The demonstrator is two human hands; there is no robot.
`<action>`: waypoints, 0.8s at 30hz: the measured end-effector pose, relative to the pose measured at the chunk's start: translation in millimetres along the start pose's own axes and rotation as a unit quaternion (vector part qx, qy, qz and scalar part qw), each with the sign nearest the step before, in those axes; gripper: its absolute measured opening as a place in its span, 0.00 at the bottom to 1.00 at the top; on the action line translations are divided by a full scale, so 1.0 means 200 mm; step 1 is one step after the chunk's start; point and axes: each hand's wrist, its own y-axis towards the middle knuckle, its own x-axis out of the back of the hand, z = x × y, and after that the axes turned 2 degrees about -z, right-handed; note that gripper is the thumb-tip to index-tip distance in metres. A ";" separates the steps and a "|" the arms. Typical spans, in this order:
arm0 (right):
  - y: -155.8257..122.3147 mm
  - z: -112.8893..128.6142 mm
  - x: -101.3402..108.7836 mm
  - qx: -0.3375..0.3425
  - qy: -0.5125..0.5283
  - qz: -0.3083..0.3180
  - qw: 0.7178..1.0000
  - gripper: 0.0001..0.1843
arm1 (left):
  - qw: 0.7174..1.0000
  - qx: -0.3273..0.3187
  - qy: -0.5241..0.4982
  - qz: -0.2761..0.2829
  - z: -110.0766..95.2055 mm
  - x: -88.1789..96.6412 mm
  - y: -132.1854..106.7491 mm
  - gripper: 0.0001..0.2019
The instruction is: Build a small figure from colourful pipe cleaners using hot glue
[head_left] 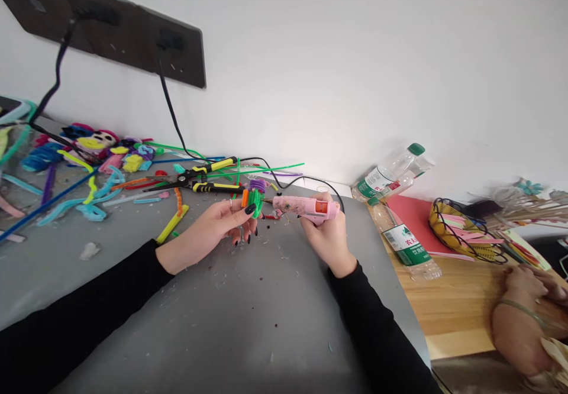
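Note:
My left hand (pixel 222 226) pinches a small figure of coiled pipe cleaners (pixel 256 200), with green, purple and orange parts, just above the grey mat. My right hand (pixel 328 231) is wrapped round the handle of a pink glue gun (pixel 296 206). The gun's nozzle points left and reaches the green part of the figure; whether it touches cannot be told. A black cord trails behind the gun along the wall. Beyond my left hand lie scissors (pixel 190 179) and pliers-like yellow-and-black handles among loose pipe cleaners.
Finished-looking fuzzy pipe-cleaner figures (pixel 100 145) pile up at the left back. Cords hang from a black socket strip (pixel 133 33). Plastic bottles (pixel 410 243) and a wire basket (pixel 461 228) stand on the wooden table (pixel 448 305) at right, where another person's arm (pixel 517 323) rests.

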 end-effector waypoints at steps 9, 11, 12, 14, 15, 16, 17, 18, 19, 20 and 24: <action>-0.01 0.00 0.00 0.005 -0.003 0.009 1.000 0.05 | 1.000 0.003 -0.004 -0.009 0.00 0.00 0.00 0.25; 0.00 0.00 0.00 0.007 -0.005 0.011 1.000 0.05 | 1.000 0.003 -0.005 -0.007 0.00 0.00 0.00 0.24; 0.00 0.00 0.00 0.009 -0.007 0.010 1.000 0.06 | 1.000 0.004 -0.004 -0.006 0.00 0.00 0.00 0.24; 0.00 0.01 0.00 0.014 -0.013 0.010 1.000 0.06 | 1.000 0.003 -0.003 -0.005 -0.01 -0.01 0.00 0.24; 0.00 0.02 0.00 0.015 -0.017 0.011 1.000 0.06 | 1.000 0.003 -0.002 -0.005 -0.01 -0.01 0.00 0.23; 0.00 0.02 0.01 0.014 -0.021 0.011 1.000 0.06 | 1.000 0.003 -0.002 -0.006 -0.01 -0.01 0.00 0.23; 0.00 0.03 0.01 0.011 -0.025 0.012 1.000 0.06 | 1.000 0.003 -0.001 -0.006 -0.02 -0.01 0.00 0.23; 0.00 0.03 0.01 0.008 -0.028 0.012 0.999 0.06 | 1.000 0.003 -0.001 -0.007 -0.02 -0.01 0.00 0.23; 0.00 0.03 0.01 0.005 -0.033 0.011 0.999 0.06 | 1.000 0.003 -0.001 -0.008 -0.02 -0.01 0.00 0.22; 0.00 0.03 0.01 0.002 -0.037 0.010 0.999 0.06 | 1.000 0.003 -0.001 -0.008 -0.02 -0.01 0.00 0.22; 0.00 0.02 0.02 0.007 -0.048 0.010 0.999 0.06 | 1.000 0.001 -0.003 -0.008 -0.01 -0.01 0.00 0.22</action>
